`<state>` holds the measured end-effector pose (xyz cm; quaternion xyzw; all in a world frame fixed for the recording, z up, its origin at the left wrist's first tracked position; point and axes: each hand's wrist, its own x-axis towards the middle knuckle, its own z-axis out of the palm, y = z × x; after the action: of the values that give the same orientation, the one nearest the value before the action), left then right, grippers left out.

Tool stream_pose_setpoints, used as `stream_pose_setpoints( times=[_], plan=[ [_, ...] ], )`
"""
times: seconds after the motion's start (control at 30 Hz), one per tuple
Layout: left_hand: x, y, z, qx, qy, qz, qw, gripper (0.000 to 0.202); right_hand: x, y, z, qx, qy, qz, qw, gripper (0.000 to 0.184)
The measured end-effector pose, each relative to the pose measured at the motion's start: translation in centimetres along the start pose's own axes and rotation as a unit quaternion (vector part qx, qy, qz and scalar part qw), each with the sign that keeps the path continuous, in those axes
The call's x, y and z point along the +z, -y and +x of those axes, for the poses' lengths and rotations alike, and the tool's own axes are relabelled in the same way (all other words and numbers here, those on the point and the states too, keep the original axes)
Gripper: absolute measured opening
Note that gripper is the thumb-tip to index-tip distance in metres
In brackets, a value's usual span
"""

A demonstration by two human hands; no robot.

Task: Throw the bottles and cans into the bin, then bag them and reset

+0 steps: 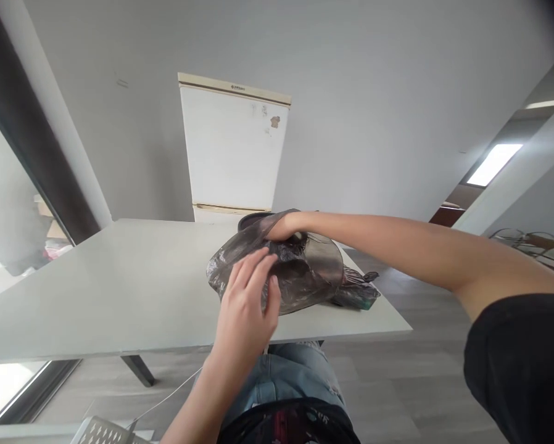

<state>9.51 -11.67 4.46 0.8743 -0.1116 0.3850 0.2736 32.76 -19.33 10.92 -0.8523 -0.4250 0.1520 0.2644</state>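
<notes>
A dark translucent plastic bag (pixel 305 277) sits bulging on the white table (pixel 119 277) near its right front corner. My left hand (pixel 247 305) rests against the bag's near side, fingers spread over the plastic. My right hand (pixel 284 228) reaches across from the right and grips the bag's top edge, fingers curled on the plastic. A dark round object (pixel 252 220) shows just behind the bag. What the bag contains is hidden.
A second crumpled dark bag with something green (pixel 358 295) lies at the table's right edge. A white fridge (pixel 233 148) stands against the grey wall behind the table. A window runs along the left. A perforated metal object (pixel 103 431) lies on the floor.
</notes>
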Motion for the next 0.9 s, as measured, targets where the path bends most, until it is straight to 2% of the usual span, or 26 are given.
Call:
stream_pose_setpoints(
  times=[0.07,0.13,0.23,0.3,0.33,0.43,0.53,0.6,0.67,0.73,0.83,0.9],
  plan=[
    [0.8,1.8,0.9,-0.041,-0.005,0.045,0.998,0.037,-1.1,-0.4,-1.4,-0.026,0.002,-0.04,0.999,0.014],
    [1.2,3.7,1.9,-0.075,-0.014,0.074,0.994,0.039,-2.2,-0.9,-3.5,-0.064,-0.031,-0.065,0.995,0.021],
    [1.3,5.7,3.4,-0.106,-0.017,0.08,0.991,0.042,-3.3,-2.3,-6.5,-0.065,-0.149,-0.053,0.985,0.027],
    [1.3,6.6,4.5,-0.13,-0.011,0.06,0.99,0.044,-3.3,-3.6,-7.3,-0.045,-0.221,-0.039,0.973,0.031],
    [1.3,7.0,5.0,-0.146,-0.003,0.041,0.988,0.045,-3.2,-4.4,-7.2,-0.04,-0.236,-0.036,0.97,0.033],
    [1.9,8.8,6.5,-0.191,0.021,-0.03,0.981,0.047,-2.8,-6.7,-5.0,-0.026,-0.218,-0.002,0.976,0.041],
    [2.8,11.3,7.3,-0.233,0.006,-0.109,0.966,0.053,-2.6,-8.7,-1.7,0.016,-0.182,0.108,0.977,0.039],
    [3.4,12.9,7.0,-0.285,0.005,-0.163,0.945,0.062,-2.2,-10.0,0.0,0.049,-0.147,0.199,0.968,0.038],
    [3.8,14.2,6.2,-0.351,0.03,-0.189,0.917,0.074,-1.4,-11.2,0.7,0.078,-0.113,0.257,0.957,0.047],
    [4.2,15.0,5.0,-0.396,0.061,-0.18,0.898,0.083,-0.2,-12.3,0.5,0.104,-0.086,0.314,0.94,0.056],
    [4.6,15.5,3.0,-0.397,0.087,-0.163,0.899,0.083,1.8,-13.3,-0.8,0.125,-0.058,0.447,0.884,0.062],
    [4.6,15.7,2.0,-0.378,0.1,-0.152,0.908,0.078,2.7,-13.7,-2.0,0.108,-0.108,0.488,0.859,0.059]
  ],
)
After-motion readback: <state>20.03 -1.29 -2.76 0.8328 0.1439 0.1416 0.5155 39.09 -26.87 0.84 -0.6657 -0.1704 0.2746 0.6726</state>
